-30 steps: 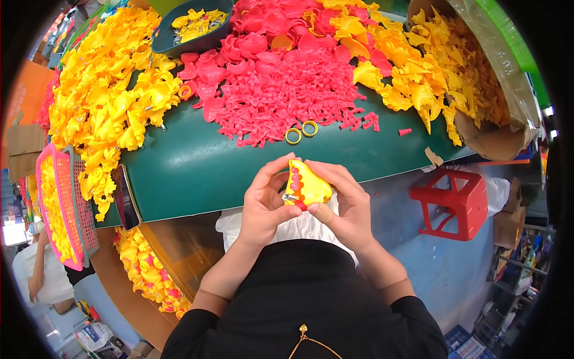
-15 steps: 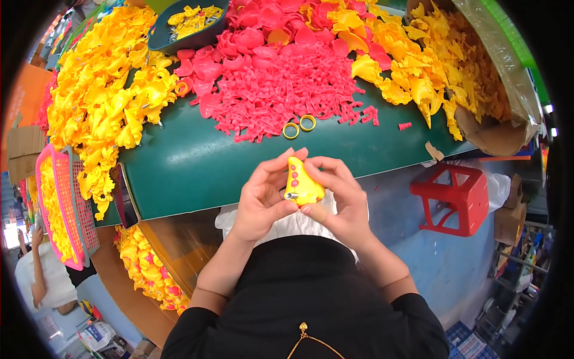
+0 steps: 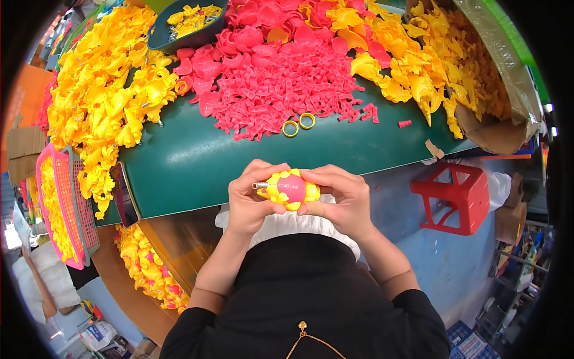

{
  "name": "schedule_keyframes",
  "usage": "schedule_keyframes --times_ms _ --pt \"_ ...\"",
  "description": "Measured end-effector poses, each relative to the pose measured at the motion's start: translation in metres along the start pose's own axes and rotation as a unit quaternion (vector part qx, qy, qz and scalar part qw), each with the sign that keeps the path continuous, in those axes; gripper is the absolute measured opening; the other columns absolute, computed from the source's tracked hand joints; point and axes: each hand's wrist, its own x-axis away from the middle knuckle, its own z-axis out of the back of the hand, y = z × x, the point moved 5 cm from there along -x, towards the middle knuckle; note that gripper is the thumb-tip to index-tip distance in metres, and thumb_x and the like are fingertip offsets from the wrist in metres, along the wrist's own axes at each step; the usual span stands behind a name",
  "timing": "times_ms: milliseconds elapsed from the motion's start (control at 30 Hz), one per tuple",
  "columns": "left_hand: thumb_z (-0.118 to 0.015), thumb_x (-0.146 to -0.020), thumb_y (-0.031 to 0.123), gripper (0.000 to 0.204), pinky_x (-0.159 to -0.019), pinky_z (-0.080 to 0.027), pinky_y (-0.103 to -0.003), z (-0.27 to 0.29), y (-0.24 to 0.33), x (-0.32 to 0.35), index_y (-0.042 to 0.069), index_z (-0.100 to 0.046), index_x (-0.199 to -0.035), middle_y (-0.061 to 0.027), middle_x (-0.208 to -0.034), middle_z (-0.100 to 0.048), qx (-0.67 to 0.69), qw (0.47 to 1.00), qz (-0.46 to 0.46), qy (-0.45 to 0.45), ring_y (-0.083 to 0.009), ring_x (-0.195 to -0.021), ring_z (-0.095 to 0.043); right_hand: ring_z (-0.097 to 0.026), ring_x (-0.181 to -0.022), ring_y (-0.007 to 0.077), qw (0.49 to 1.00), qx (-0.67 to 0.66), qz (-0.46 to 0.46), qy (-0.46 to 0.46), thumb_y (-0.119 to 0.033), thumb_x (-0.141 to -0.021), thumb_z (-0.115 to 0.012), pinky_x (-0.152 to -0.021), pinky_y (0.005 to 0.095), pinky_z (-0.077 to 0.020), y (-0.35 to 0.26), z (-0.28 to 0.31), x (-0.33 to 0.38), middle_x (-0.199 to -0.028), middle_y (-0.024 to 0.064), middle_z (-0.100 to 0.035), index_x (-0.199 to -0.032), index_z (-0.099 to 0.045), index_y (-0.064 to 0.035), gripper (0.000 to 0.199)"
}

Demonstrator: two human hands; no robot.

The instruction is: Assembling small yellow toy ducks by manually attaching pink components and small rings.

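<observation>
A small yellow and pink plastic toy [image 3: 292,189] is held between both hands, just in front of the table's near edge. My left hand [image 3: 254,194] is closed round its left end, where a short metal pin sticks out. My right hand [image 3: 339,196] grips the other end between thumb and fingers. The toy lies sideways with its rounded pink middle facing up. Beyond the hands, two yellow rings [image 3: 299,124] rest on the green table [image 3: 197,161], beside a heap of small pink plastic pieces [image 3: 275,90].
Yellow plastic parts [image 3: 101,78] are heaped at left, more [image 3: 412,66] at right by a cardboard box [image 3: 502,128]. A dark bin [image 3: 161,39] stands at the back. Pink basket [image 3: 57,203] is at left, red stool [image 3: 457,197] at right. A box of yellow-pink toys [image 3: 149,269] sits below.
The toy has been turned from upright to sideways, so its pink part now faces up and its metal pin points left. Both hands have shifted their grip to its two ends.
</observation>
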Motion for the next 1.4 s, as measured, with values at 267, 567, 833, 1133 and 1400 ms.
schedule_keyframes --times_ms 267,567,833,1133,1400 --pt "-0.089 -0.062 0.01 0.057 -0.079 -0.054 -0.028 -0.006 0.017 0.003 -0.001 -0.066 -0.113 -0.008 -0.109 -0.06 -0.38 0.922 -0.079 -0.012 -0.0146 -0.09 -0.061 -0.062 -0.11 0.0248 0.97 0.231 0.045 -0.057 -0.007 -0.066 -0.086 -0.092 0.0356 -0.0513 -0.015 0.001 -0.011 -0.121 0.0142 -0.061 -0.136 -0.049 -0.0049 0.079" --pt "-0.079 -0.071 0.014 0.025 -0.086 -0.038 -0.041 -0.021 0.029 -0.044 0.01 -0.069 -0.094 -0.0045 -0.106 -0.055 -0.648 0.736 -0.186 0.062 -0.0271 -0.096 -0.047 -0.059 -0.112 0.0217 0.983 -0.146 -0.048 0.101 0.003 -0.072 -0.077 -0.096 0.0357 -0.05 0.017 0.051 -0.037 -0.119 0.012 -0.057 -0.13 -0.045 -0.0011 0.066" --pt "-0.078 -0.07 0.01 0.025 -0.086 -0.04 -0.04 -0.025 0.021 -0.033 0.008 -0.061 -0.088 -0.0043 -0.096 -0.062 -0.664 0.72 -0.203 -0.011 -0.0255 -0.095 -0.053 -0.059 -0.113 0.0199 0.982 -0.168 -0.047 0.079 0.005 -0.078 -0.074 -0.095 0.0343 -0.0511 0.03 0.036 -0.035 -0.122 0.0107 -0.057 -0.131 -0.045 -0.0003 0.06" --pt "-0.079 -0.069 0.004 0.057 -0.091 -0.046 -0.04 -0.001 0.014 -0.03 0.004 -0.051 -0.118 -0.0121 -0.108 -0.06 -0.482 0.87 -0.067 0.082 -0.0308 -0.104 -0.057 -0.063 -0.111 0.0237 0.996 0.087 0.0 0.004 -0.002 -0.075 -0.079 -0.094 0.0343 -0.0519 0.025 0.01 -0.041 -0.126 0.0135 -0.059 -0.128 -0.052 0.001 0.059" --pt "-0.08 -0.074 0.011 0.058 -0.092 -0.047 -0.033 0.018 0.02 -0.028 0.007 -0.06 -0.129 -0.0135 -0.115 -0.067 -0.313 0.949 0.037 0.011 -0.0197 -0.1 -0.063 -0.065 -0.106 0.0305 0.932 0.315 0.173 0.04 -0.002 -0.069 -0.081 -0.086 0.0353 -0.0547 0.015 -0.009 -0.034 -0.124 0.0162 -0.062 -0.125 -0.058 -0.0045 0.06"
